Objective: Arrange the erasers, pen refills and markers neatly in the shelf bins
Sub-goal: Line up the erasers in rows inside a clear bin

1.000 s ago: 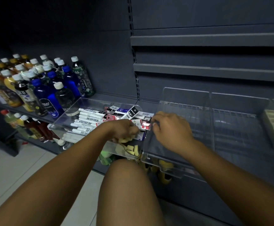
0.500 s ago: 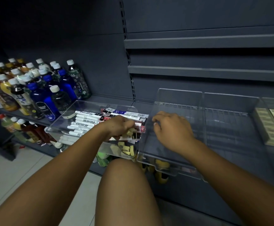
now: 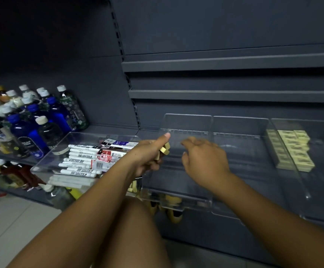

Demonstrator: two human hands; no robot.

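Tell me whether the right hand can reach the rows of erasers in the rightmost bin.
Probably yes. The right hand holds nothing and hovers over the clear bin; the rows of erasers lie uncovered to its right, with only low bin walls between.

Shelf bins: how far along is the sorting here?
Done: a block of erasers sits in neat rows in the far right bin. In hand: the left hand grips a few loose erasers at the empty clear bin; the right hand is open beside it. Left: markers and refill packs lie mixed in the left tray.
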